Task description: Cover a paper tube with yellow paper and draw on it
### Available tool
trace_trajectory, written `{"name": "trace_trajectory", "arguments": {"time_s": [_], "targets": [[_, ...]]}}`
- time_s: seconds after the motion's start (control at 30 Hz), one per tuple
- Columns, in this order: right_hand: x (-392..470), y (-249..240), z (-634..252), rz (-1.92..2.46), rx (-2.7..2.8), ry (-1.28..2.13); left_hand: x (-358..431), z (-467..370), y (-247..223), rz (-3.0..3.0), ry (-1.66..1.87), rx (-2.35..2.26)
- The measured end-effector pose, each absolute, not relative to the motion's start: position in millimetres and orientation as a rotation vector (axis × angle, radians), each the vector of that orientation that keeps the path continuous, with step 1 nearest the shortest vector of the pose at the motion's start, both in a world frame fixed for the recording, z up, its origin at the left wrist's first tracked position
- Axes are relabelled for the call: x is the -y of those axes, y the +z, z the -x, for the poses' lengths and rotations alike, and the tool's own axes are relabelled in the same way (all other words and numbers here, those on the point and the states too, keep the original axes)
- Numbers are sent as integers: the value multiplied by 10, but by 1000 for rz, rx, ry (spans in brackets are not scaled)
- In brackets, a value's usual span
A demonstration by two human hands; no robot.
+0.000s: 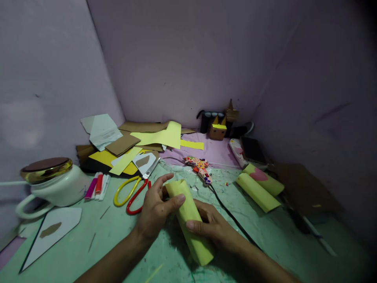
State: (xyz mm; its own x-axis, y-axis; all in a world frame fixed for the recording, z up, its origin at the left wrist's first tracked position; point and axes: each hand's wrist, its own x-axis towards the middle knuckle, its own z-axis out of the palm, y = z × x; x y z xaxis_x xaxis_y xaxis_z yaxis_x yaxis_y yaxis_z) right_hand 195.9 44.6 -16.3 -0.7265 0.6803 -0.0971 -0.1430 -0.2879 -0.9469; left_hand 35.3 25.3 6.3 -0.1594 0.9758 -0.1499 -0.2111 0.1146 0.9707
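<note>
A tube of rolled yellow paper [188, 224] is held at a slant above the table, between both hands. My left hand [159, 206] grips its upper end, thumb pressed on the front and index finger lifted off. Lower down, my right hand [210, 226] closes around the tube's right side with the thumb on top. Just left of my left hand lie scissors [145, 181] with one yellow and one red handle, blades apart. Beyond the tube rests a glue gun [202, 169] in flower-patterned covering, its black cord running past my right hand.
Two more yellow paper rolls [259, 192], one bearing a pink shape, lie on the right. A lidded white mug [61, 188] and markers [96, 186] stand left. Paper and cardboard scraps [159, 135] pile at the back, beside a small cardboard box figure [218, 131].
</note>
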Motion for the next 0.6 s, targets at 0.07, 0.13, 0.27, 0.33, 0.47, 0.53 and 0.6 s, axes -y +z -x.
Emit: {"name": "trace_trajectory", "arguments": {"time_s": [0.07, 0.13, 0.27, 0.33, 0.47, 0.53, 0.6], "targets": [[-442, -154, -1959, 681, 1455, 2044, -257, -336, 38, -827, 1350, -1203], [-443, -149, -1959, 666, 1467, 2037, -247, -332, 36, -840, 1364, -1187], [-447, -110, -1971, 628, 1487, 1970, -180, -361, 88, -1016, 1349, -1216], [-446, -80, -1985, 625, 1513, 1919, -143, -371, 106, -1096, 1317, -1193], [-446, -83, -2007, 637, 1519, 1856, -116, -359, 75, -1182, 1331, -1042], [-462, -119, -2008, 658, 1327, 1909, -137, -350, 47, -1178, 1360, -1005], [-495, -148, -2008, 710, 1000, 2025, -172, -346, 28, -1127, 1363, -1069]]}}
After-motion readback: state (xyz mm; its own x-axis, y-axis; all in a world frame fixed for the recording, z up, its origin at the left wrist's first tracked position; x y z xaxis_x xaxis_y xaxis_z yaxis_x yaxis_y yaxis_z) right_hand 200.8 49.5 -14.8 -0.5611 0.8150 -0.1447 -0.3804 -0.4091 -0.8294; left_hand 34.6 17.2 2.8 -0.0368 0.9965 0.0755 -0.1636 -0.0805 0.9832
